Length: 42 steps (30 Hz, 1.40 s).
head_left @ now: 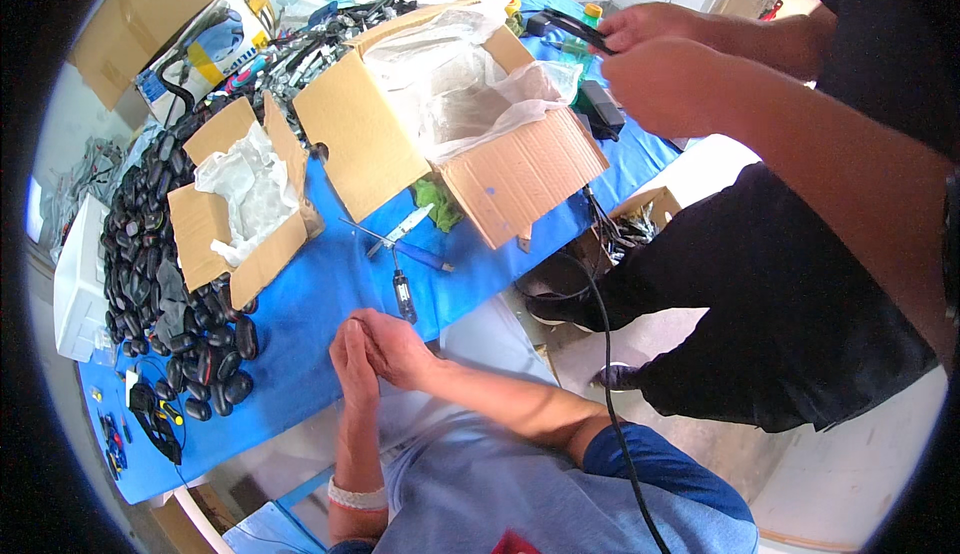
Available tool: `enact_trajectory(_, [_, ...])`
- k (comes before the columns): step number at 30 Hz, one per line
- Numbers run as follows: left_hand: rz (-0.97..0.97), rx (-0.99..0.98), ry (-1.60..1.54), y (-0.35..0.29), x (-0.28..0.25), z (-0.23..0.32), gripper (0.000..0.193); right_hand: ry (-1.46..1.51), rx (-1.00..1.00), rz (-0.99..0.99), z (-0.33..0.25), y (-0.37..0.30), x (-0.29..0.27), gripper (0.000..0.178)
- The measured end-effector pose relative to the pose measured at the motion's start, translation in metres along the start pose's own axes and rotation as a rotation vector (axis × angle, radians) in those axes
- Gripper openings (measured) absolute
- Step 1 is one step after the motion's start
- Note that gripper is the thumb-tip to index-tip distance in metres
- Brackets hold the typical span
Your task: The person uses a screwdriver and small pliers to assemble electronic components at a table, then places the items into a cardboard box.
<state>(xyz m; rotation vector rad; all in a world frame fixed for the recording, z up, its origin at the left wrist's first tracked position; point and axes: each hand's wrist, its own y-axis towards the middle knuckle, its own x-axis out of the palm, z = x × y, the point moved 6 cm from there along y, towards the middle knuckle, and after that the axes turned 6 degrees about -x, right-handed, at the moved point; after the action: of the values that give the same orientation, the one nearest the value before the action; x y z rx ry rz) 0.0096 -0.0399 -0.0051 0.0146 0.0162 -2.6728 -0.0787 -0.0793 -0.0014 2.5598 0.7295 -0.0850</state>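
My left hand (353, 362) and my right hand (398, 347) are clasped together at the table's near edge, fingers closed. Nothing shows between them, though the space between the palms is hidden. Just beyond them on the blue cloth lies a screwdriver (403, 296) with a dark handle, its shaft pointing away from me. Near its tip are a blue-handled tool (424, 256) and a white-handled knife (402, 227). Farther off, a green cloth (437, 204) is partly tucked beneath the large open cardboard box (525, 179), which is lined with translucent plastic.
A smaller cardboard box (196, 216) stands beside a heap of black rounded computer mice (145, 254). At right, a co-worker's hands (660, 64) hold a black object (572, 28) near a black power adapter (600, 111). A black cable (612, 354) hangs past my right arm.
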Motion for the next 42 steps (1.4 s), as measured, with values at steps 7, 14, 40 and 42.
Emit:
enact_trajectory(7, [-0.026, -0.035, -0.087, -0.017, 0.006, 0.026, 0.039, 0.015, -0.187, 0.034, -0.049, 0.006, -0.021, 0.033])
enact_trajectory(14, [-0.011, 0.105, 0.257, 0.024, 0.004, 0.040, 0.047, -0.188, -0.376, 0.269, -0.087, 0.034, -0.066, 0.034])
enact_trajectory(40, [-0.200, 0.249, 1.186, 0.045, 0.028, -0.004, 0.025, 0.102, -0.054, 0.013, 0.023, 0.041, -0.078, 0.023])
enact_trajectory(42, [-0.206, 0.197, 1.227, 0.045, 0.026, -0.007, 0.027, 0.114, -0.040, 0.011, 0.024, 0.041, -0.078, 0.024])
